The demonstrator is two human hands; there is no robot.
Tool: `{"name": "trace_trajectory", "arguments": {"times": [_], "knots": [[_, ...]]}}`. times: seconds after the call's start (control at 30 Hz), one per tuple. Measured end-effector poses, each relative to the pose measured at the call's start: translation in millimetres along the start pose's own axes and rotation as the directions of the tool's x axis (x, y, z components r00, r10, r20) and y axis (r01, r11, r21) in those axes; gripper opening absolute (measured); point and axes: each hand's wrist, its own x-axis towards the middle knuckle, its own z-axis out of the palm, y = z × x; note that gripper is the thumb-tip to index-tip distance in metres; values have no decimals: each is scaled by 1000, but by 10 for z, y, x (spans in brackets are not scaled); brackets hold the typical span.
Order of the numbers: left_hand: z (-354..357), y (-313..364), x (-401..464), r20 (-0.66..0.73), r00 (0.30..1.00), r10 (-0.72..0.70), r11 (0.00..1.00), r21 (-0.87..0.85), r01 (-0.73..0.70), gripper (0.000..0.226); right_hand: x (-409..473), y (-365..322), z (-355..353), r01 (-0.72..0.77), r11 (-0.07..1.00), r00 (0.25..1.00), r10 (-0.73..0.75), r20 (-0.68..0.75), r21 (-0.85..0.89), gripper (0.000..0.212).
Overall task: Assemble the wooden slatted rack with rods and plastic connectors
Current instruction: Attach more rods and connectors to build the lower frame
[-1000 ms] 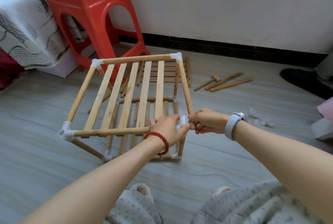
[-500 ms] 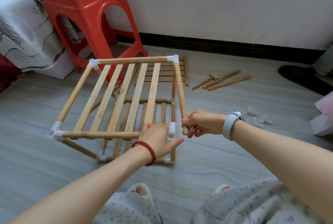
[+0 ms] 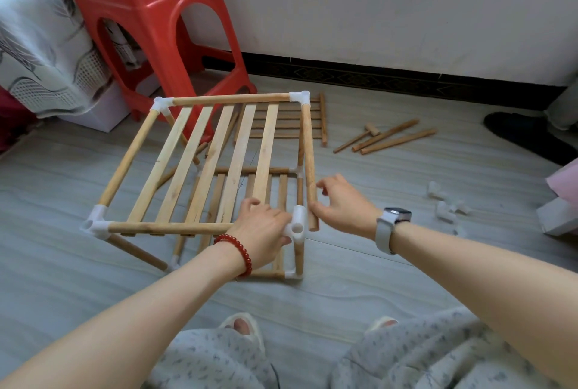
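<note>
The half-built rack [image 3: 206, 169] stands on the floor [image 3: 391, 263] at the centre of the view, its slatted top raised on rods. The left hand [image 3: 261, 232] grips the front rod beside the white corner connector [image 3: 297, 226]. The right hand [image 3: 344, 204] pinches the loose end of the side rod [image 3: 308, 154], just beside that connector and out of its socket. Spare rods [image 3: 391, 138] lie at 2 o'clock; a red stool [image 3: 150, 23] at 11.

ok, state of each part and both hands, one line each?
right side rod: near end out of its socket
near-right connector: side socket empty
left hand: grips the near-right connector
right hand: pinches the rod's free end
spare rods: loose on floor
spare connectors: loose on floor
</note>
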Motion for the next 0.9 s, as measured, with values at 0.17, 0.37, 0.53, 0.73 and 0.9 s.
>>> {"name": "trace_trajectory", "arguments": {"times": [0.17, 0.37, 0.53, 0.73, 0.9], "knots": [[-57, -168, 0, 85, 996, 27, 999, 17, -28, 26, -157, -102, 82, 441, 858, 895, -440, 66, -262, 47], [-63, -214, 12, 114, 991, 63, 998, -32, -59, 25, -143, -224, 144, 420, 859, 907, -385, 172, -292, 40], [-24, -299, -65, 21, 998, 65, 996, -70, -63, 27, -191, -92, 91, 462, 865, 877, -414, 242, -195, 32], [-43, -247, -86, 51, 996, 74, 995, -67, -70, 29, -152, -122, 54, 319, 948, 908, -308, 283, 8, 26], [-88, -48, -73, 116, 993, -26, 984, -174, 46, 57, -63, -137, 6, 123, 924, 945, -220, 242, 363, 24]]}}
